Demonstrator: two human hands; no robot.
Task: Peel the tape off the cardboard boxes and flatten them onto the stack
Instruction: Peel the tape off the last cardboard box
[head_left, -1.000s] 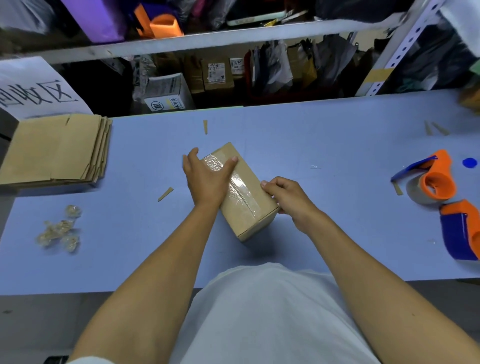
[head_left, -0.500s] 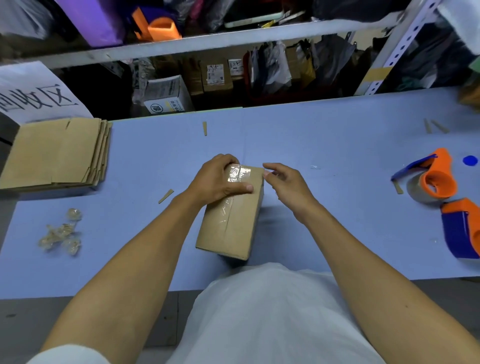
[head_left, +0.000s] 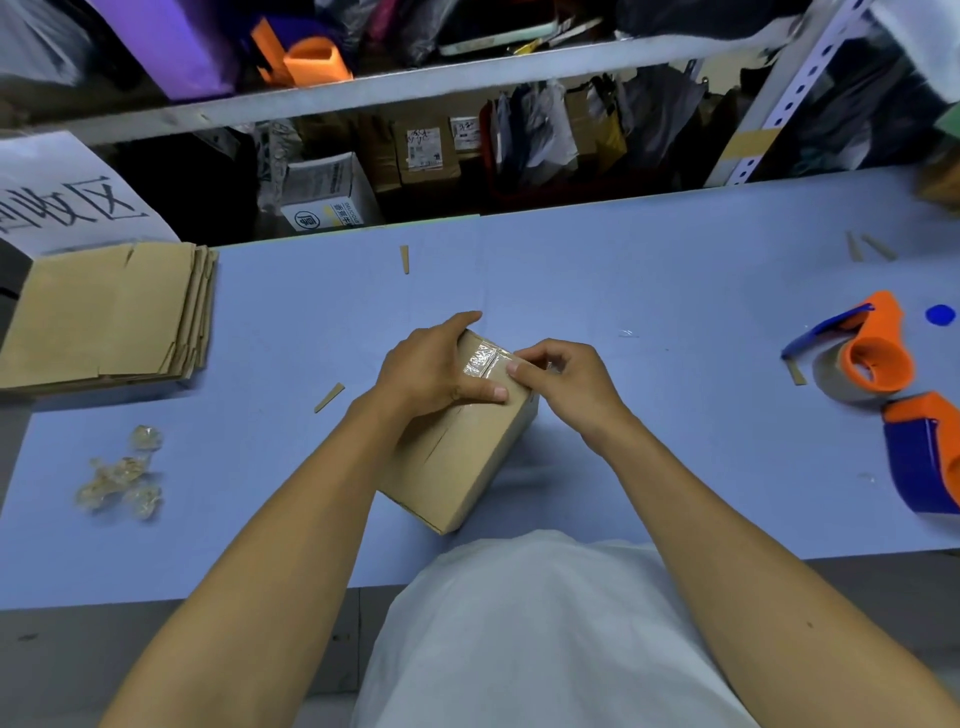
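Note:
A small brown cardboard box (head_left: 460, 462) lies on the blue table in front of me, its long side running away from me. Clear tape (head_left: 480, 361) covers its far end and runs down the top seam. My left hand (head_left: 428, 366) grips the far left end of the box, thumb laid across the top. My right hand (head_left: 566, 384) is at the far right corner, fingers curled, fingertips picking at the tape edge. A stack of flattened boxes (head_left: 109, 317) lies at the far left of the table.
Crumpled balls of peeled tape (head_left: 122, 478) lie at the left front. Two orange-and-blue tape dispensers (head_left: 862, 353) (head_left: 930, 447) sit at the right edge. Small cardboard slivers (head_left: 329, 397) are scattered on the blue table (head_left: 649, 291). Cluttered shelves stand behind it.
The box was turned from a diagonal to pointing away from me and drawn nearer. My left hand shifted to its far end, and my right hand moved from the near side onto the tape.

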